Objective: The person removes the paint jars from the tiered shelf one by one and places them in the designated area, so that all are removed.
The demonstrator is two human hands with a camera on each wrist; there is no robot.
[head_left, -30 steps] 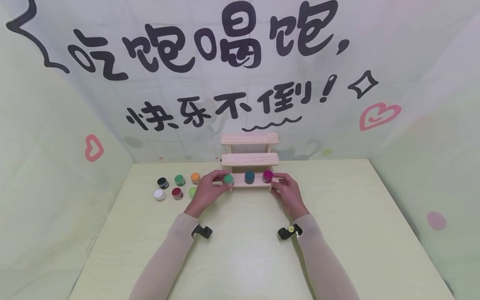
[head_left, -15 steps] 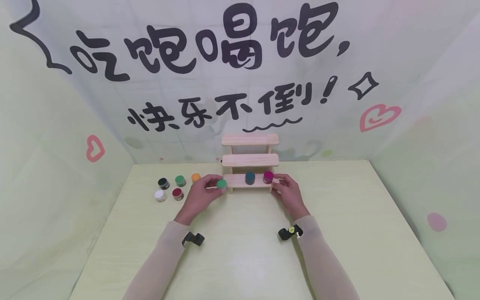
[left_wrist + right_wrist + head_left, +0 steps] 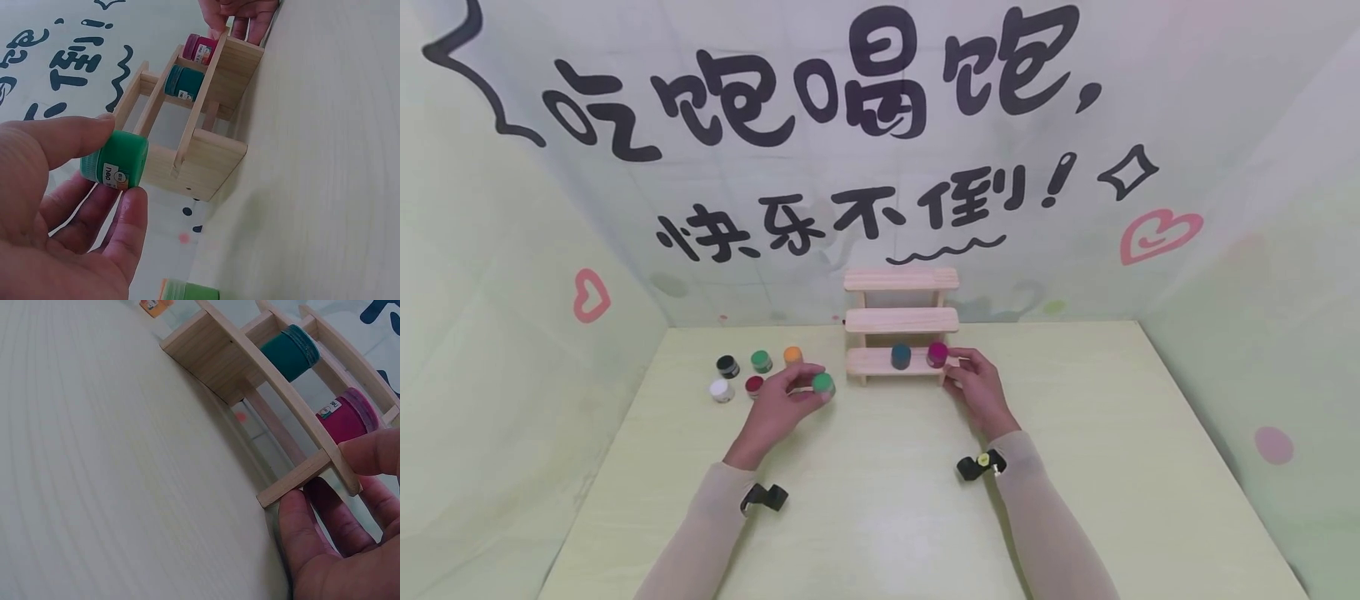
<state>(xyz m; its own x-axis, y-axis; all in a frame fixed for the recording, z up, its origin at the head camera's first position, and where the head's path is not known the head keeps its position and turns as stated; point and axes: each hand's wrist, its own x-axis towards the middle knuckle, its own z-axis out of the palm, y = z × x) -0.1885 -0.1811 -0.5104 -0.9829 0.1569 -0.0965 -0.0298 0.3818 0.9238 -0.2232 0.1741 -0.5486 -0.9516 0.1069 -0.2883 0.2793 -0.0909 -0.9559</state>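
Observation:
My left hand [image 3: 771, 412] holds a green paint jar [image 3: 122, 159] between thumb and fingertips, in front and to the left of the three-tier wooden stand [image 3: 901, 320]. The jar is raised off the table, its label facing the left wrist camera. At the stand's right end, my right hand [image 3: 981, 392] grips the lowest step, thumb over the board beside the magenta jar [image 3: 350, 415] and fingers below by the leg. A teal jar [image 3: 901, 357] stands on the same step, left of the magenta one.
Left of the stand are more jars on the table: black [image 3: 727, 367], green [image 3: 762, 361], orange [image 3: 793, 356], white [image 3: 721, 390] and dark red [image 3: 755, 386]. A light green jar [image 3: 197, 292] shows at the left wrist view's bottom edge. A printed cloth wall rises behind the stand.
My left hand has lifted the green jar off the lowest step's left end and carried it left and toward me. My right hand keeps its place on the stand.

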